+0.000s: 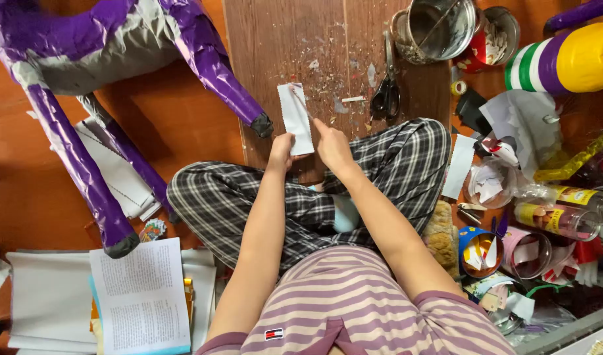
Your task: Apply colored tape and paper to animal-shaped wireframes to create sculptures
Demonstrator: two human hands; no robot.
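I note the white paper strip [295, 119] lies on the wooden surface [275, 46], long axis running near-to-far. Left hand [280, 152] pinches its near end; right hand [331, 146], closed around a thin tool, sits just right.

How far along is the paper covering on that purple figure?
Done: purple strips already wrap the figure's legs. In hand: the left hand pins a white paper strip on the wooden board while the right hand works it with a thin tool. Left: the grey body is bare.
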